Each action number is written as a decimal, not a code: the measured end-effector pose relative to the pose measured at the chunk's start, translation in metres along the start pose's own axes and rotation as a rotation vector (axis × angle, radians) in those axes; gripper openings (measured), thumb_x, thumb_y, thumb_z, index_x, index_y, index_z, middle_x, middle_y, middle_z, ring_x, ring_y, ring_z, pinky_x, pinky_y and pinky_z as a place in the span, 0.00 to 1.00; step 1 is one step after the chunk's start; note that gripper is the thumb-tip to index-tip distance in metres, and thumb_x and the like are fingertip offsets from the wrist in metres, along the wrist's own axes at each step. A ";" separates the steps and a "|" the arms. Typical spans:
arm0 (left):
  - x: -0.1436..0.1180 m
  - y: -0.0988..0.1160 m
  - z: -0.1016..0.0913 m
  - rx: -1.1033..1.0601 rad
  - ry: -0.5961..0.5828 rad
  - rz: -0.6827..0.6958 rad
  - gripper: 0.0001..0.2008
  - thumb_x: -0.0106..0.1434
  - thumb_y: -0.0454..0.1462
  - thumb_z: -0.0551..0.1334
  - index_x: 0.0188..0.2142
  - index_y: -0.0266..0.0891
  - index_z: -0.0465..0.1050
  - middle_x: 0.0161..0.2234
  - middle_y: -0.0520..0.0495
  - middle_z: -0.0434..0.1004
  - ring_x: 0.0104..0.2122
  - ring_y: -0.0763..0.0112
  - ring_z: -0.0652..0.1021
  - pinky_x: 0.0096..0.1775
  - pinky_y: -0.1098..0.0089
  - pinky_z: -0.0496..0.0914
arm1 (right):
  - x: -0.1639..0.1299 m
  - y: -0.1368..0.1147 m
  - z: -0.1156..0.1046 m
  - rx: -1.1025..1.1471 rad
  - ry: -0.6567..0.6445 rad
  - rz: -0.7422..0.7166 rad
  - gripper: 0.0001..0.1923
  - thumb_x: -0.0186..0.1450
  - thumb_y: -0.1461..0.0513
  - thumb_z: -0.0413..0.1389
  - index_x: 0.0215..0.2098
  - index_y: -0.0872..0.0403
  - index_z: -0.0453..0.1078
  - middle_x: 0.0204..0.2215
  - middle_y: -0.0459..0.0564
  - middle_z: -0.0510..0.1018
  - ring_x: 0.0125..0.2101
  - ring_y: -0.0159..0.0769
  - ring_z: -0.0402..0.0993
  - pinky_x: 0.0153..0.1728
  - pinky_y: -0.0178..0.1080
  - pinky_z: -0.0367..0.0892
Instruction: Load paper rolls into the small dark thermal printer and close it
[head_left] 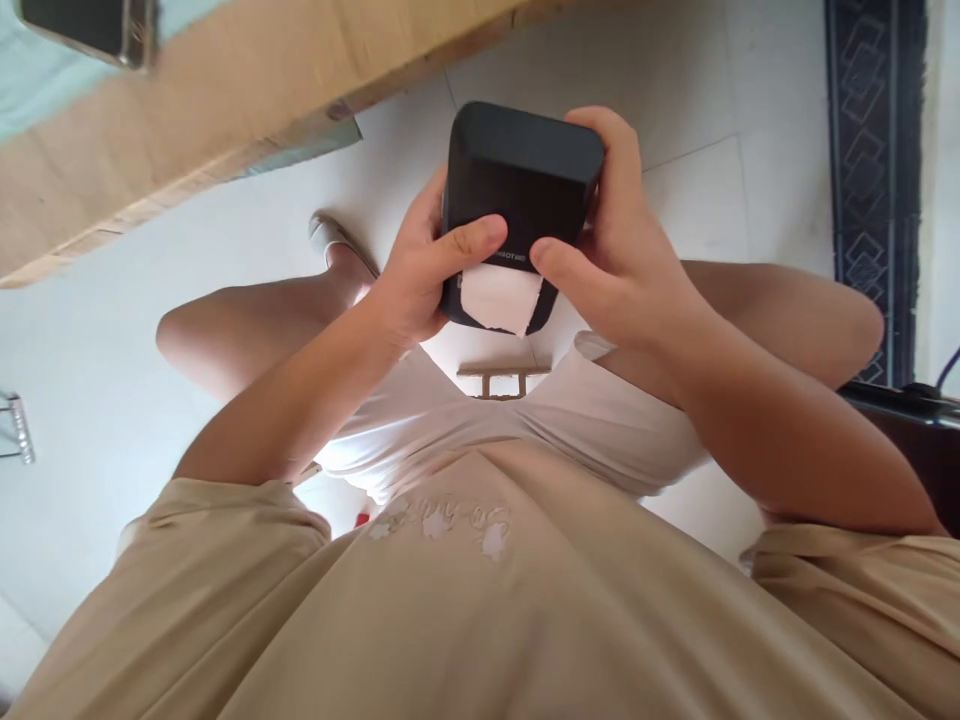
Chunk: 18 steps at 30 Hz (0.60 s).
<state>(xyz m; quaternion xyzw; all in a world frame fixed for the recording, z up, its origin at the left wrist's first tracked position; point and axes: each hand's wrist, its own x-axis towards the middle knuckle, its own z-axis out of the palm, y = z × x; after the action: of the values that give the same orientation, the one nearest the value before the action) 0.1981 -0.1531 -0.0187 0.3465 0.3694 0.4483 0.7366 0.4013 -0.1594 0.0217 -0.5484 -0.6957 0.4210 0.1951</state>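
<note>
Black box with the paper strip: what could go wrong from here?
1. The black box is held above the tiled floor by the left hand and right hand alone; a slip probably means a drop.
2. The paper strip has a ragged edge near both thumbs and could tear further.

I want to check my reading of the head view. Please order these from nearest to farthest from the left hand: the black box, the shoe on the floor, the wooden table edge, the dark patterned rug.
1. Black box: held in the left hand, right hand on its other side.
2. Shoe: just left of that hand, on the floor.
3. Wooden table edge: upper left.
4. Dark patterned rug: far right.
</note>
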 end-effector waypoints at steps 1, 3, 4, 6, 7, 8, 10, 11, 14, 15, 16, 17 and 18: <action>0.002 -0.005 -0.002 -0.015 -0.017 -0.007 0.25 0.63 0.50 0.79 0.55 0.45 0.81 0.42 0.46 0.83 0.50 0.49 0.88 0.39 0.62 0.80 | 0.000 -0.002 -0.001 0.027 -0.018 0.051 0.37 0.77 0.50 0.55 0.77 0.49 0.45 0.43 0.50 0.78 0.45 0.44 0.83 0.41 0.42 0.75; 0.007 -0.015 -0.005 -0.060 -0.043 -0.020 0.24 0.65 0.49 0.78 0.56 0.44 0.81 0.42 0.45 0.84 0.48 0.49 0.88 0.38 0.62 0.80 | -0.001 -0.006 -0.004 0.069 -0.060 0.140 0.38 0.75 0.53 0.54 0.77 0.51 0.44 0.42 0.50 0.78 0.43 0.43 0.82 0.40 0.43 0.73; 0.008 -0.019 -0.006 -0.081 -0.053 -0.023 0.23 0.65 0.48 0.78 0.55 0.44 0.81 0.41 0.45 0.83 0.46 0.50 0.88 0.37 0.62 0.79 | -0.001 -0.008 -0.006 0.070 -0.073 0.160 0.39 0.74 0.54 0.53 0.77 0.52 0.43 0.42 0.49 0.78 0.41 0.43 0.82 0.40 0.43 0.72; 0.010 -0.023 -0.006 -0.101 -0.071 -0.025 0.20 0.65 0.46 0.76 0.54 0.46 0.81 0.37 0.46 0.81 0.42 0.52 0.87 0.36 0.61 0.79 | -0.001 -0.009 -0.007 0.051 -0.077 0.152 0.41 0.70 0.55 0.52 0.76 0.57 0.42 0.42 0.49 0.79 0.38 0.42 0.79 0.40 0.44 0.70; 0.009 -0.022 -0.005 -0.096 -0.076 -0.034 0.19 0.65 0.46 0.75 0.53 0.46 0.81 0.35 0.47 0.80 0.41 0.52 0.87 0.37 0.60 0.79 | -0.001 -0.010 -0.007 0.036 -0.070 0.130 0.43 0.68 0.54 0.51 0.76 0.59 0.42 0.43 0.50 0.79 0.37 0.42 0.78 0.40 0.46 0.69; 0.008 -0.021 -0.003 -0.086 -0.076 -0.044 0.18 0.65 0.46 0.75 0.52 0.47 0.80 0.32 0.47 0.78 0.42 0.51 0.87 0.38 0.60 0.80 | -0.002 -0.010 -0.007 0.018 -0.057 0.107 0.45 0.66 0.54 0.50 0.76 0.61 0.41 0.43 0.50 0.80 0.35 0.42 0.76 0.40 0.47 0.68; 0.006 -0.016 0.003 -0.051 -0.056 -0.067 0.19 0.65 0.48 0.75 0.51 0.47 0.80 0.30 0.47 0.77 0.45 0.49 0.86 0.42 0.59 0.81 | -0.005 -0.011 -0.007 -0.020 -0.029 0.075 0.47 0.64 0.53 0.48 0.76 0.64 0.39 0.41 0.50 0.79 0.34 0.43 0.73 0.40 0.48 0.66; 0.005 -0.013 0.007 -0.036 -0.042 -0.075 0.20 0.64 0.49 0.76 0.51 0.47 0.80 0.30 0.47 0.78 0.48 0.48 0.86 0.43 0.59 0.81 | -0.006 -0.012 -0.008 -0.037 -0.015 0.067 0.48 0.64 0.53 0.47 0.76 0.65 0.39 0.40 0.49 0.78 0.33 0.43 0.72 0.39 0.47 0.64; 0.001 -0.011 0.020 -0.033 -0.020 -0.065 0.22 0.64 0.48 0.76 0.53 0.46 0.79 0.39 0.46 0.84 0.52 0.49 0.87 0.44 0.61 0.81 | -0.014 -0.014 -0.014 -0.076 0.001 0.105 0.47 0.66 0.54 0.49 0.77 0.64 0.39 0.40 0.49 0.77 0.33 0.42 0.71 0.38 0.45 0.63; -0.001 -0.013 0.024 -0.045 -0.019 -0.058 0.21 0.64 0.47 0.76 0.53 0.46 0.79 0.41 0.46 0.84 0.51 0.51 0.87 0.44 0.62 0.82 | -0.017 -0.013 -0.018 -0.095 -0.004 0.144 0.46 0.67 0.55 0.51 0.78 0.62 0.41 0.41 0.49 0.78 0.35 0.42 0.72 0.40 0.45 0.65; -0.002 -0.016 0.028 -0.055 -0.024 -0.058 0.20 0.64 0.46 0.76 0.53 0.46 0.78 0.43 0.47 0.85 0.49 0.53 0.87 0.43 0.63 0.82 | -0.021 -0.010 -0.022 -0.122 -0.013 0.194 0.45 0.69 0.55 0.54 0.78 0.60 0.44 0.43 0.50 0.79 0.37 0.42 0.74 0.43 0.46 0.67; -0.003 -0.020 0.032 -0.059 -0.031 -0.064 0.19 0.63 0.45 0.75 0.52 0.47 0.78 0.43 0.47 0.85 0.46 0.56 0.87 0.43 0.63 0.82 | -0.025 -0.007 -0.026 -0.157 -0.024 0.244 0.43 0.70 0.56 0.56 0.79 0.58 0.48 0.46 0.52 0.80 0.41 0.44 0.76 0.46 0.47 0.69; -0.004 -0.023 0.036 -0.058 -0.039 -0.076 0.18 0.63 0.44 0.75 0.50 0.47 0.77 0.42 0.48 0.84 0.44 0.58 0.87 0.41 0.64 0.81 | -0.029 -0.002 -0.031 -0.196 -0.031 0.275 0.41 0.71 0.57 0.59 0.78 0.55 0.53 0.51 0.55 0.81 0.46 0.46 0.78 0.51 0.49 0.71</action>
<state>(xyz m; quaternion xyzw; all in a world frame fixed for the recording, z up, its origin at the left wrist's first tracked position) 0.2373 -0.1714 -0.0197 0.3194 0.3549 0.4236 0.7698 0.4317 -0.1751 0.0465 -0.6483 -0.6545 0.3825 0.0706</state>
